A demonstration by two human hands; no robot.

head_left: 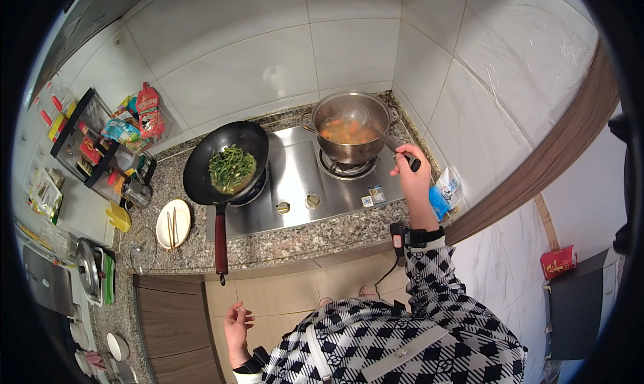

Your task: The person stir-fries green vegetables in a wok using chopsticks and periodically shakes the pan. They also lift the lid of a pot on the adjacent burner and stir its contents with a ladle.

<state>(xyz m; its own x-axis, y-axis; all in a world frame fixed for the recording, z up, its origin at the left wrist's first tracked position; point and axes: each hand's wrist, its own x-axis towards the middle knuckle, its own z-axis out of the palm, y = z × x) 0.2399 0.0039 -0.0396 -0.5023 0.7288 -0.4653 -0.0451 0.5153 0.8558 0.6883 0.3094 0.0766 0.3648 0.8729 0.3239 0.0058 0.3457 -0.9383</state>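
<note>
My right hand (414, 173) is closed around the dark handle of a ladle (388, 140). The ladle's metal bowl sits inside a steel pot (347, 153) at the right burner, among orange chunks in broth (341, 132). Steam blurs part of the pot's contents. Down at the lower left, my left hand (239, 325) hangs in front of the counter, loosely curled with its fingers apart and nothing visible in it. On the left burner a black wok (196, 162) holds cooked leafy greens (231, 169), its wooden handle pointing toward me.
A pale plate (163, 231) with chopsticks (173, 226) across it lies left of the wok, beside a clear glass lid (143, 250). Farther left stand a seasoning rack (80, 142) and a yellow container (119, 216). A blue-and-white packet (444, 193) rests by the right wall.
</note>
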